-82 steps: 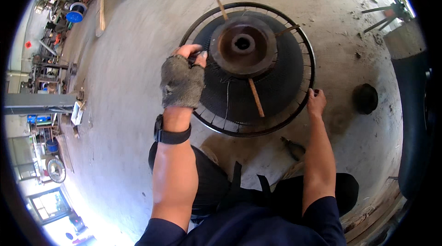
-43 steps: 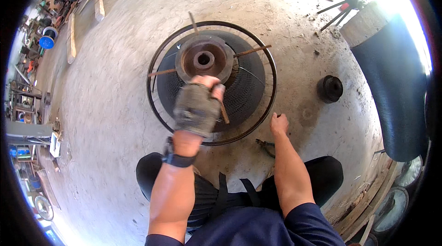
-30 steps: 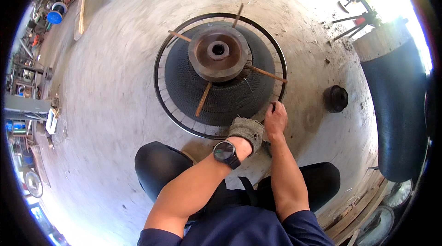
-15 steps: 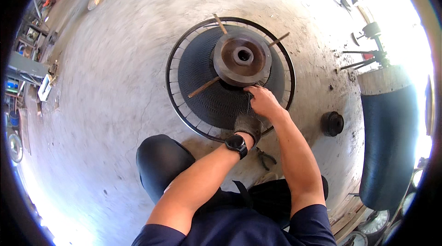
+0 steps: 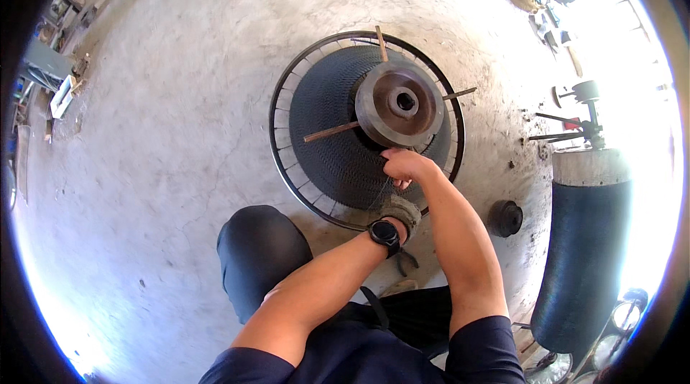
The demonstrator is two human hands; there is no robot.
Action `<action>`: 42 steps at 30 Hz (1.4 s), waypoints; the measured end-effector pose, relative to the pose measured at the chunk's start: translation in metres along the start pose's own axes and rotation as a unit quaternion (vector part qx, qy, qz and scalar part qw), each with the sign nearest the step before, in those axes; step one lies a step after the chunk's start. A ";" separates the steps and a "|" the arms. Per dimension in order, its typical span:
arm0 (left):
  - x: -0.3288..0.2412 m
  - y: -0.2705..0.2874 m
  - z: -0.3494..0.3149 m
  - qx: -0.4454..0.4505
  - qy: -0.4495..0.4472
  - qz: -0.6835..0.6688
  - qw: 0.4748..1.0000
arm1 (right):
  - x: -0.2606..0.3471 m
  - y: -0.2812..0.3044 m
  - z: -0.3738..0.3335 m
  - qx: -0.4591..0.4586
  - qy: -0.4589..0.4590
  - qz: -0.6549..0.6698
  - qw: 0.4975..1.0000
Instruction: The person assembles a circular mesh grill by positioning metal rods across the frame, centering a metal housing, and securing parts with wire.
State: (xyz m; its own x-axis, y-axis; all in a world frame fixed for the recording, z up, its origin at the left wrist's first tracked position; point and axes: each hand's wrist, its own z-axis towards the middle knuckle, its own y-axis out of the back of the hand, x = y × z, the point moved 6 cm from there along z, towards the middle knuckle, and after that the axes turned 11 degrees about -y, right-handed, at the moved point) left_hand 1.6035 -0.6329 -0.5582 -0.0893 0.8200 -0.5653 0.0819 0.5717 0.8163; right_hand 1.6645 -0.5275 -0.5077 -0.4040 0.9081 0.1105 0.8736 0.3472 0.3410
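Observation:
A dark, ridged, dome-shaped coil (image 5: pixel 323 125) lies on a spoked wheel rim (image 5: pixel 277 154) on the floor. On top of it rests a heavy metal wheel (image 5: pixel 374 112) with a hole in its hub, and wooden sticks (image 5: pixel 330 132) poke out from under it. My bare right hand (image 5: pixel 407 167) is closed, fingertips pinched at the coil just below the metal wheel; what they hold is too small to name. Nearer to me my left hand (image 5: pixel 399 211), in a grey glove, is curled by the rim's near edge, its fingertips hidden. Thin strands (image 5: pixel 385 186) show between my hands.
A dark tool with curved handles (image 5: pixel 407 263) lies on the floor beneath my left wrist. To the right are a round black part (image 5: pixel 504 218) and a tall dark roller (image 5: pixel 583 255). My knee (image 5: pixel 262 247) is at the left. Metal parts lie along the right side.
My left hand has drawn back toward me, away from the coil. The right hand still pinches below the metal wheel, its fingers more curled. The whole view has shifted slightly.

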 end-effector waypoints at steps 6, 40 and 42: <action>-0.013 0.012 0.009 0.066 -0.014 -0.024 0.997 | -0.050 -0.001 0.096 0.001 0.086 -0.040 0.996; 0.044 0.011 -0.059 0.072 0.159 -0.048 0.983 | 0.063 0.055 -0.067 -0.432 0.250 -0.283 0.819; 0.041 0.013 -0.071 0.087 0.159 -0.077 0.980 | 0.057 0.067 -0.068 -0.438 0.250 -0.290 0.813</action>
State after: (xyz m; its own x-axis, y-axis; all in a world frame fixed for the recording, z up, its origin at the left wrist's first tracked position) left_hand 1.5307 -0.5938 -0.5618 -0.4167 0.6892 -0.5928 0.2091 0.7073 0.6753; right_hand 1.6815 -0.4689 -0.4153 -0.9308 0.3653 -0.0150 0.0563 0.1837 0.9814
